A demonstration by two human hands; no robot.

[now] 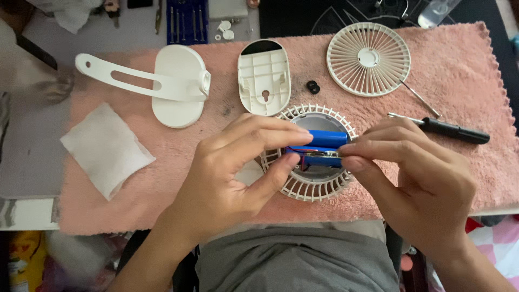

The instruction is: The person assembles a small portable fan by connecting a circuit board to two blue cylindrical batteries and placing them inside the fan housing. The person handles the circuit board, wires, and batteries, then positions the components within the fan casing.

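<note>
The small fan lies well taken apart on the pink towel (459, 70): the front grille (368, 58) lies detached at the upper right, the oval base cover (264, 75) lies inner side up beside it, and the base with its curved bracket (162, 84) rests to the left. What remains in hand is the battery pack (320, 145), two blue cells wrapped together with a thin red wire showing, held just above the rear fan housing (311, 184). The left hand (227, 178) pinches the pack's left end between thumb and fingertips; the right hand (427, 184) grips its right end the same way. Whether the wires are attached to the housing cannot be told. The housing serves as the only open shell here; its grey centre shows beneath the pack, and nothing else is visible inside. A black-handled screwdriver (451, 130) lies just right of the hands, a small black ring (313, 87) sits between cover and grille, and a folded white tissue (105, 148) lies at the left. A blue tool case (187, 21) at the top edge holds thin metal bits.
</note>
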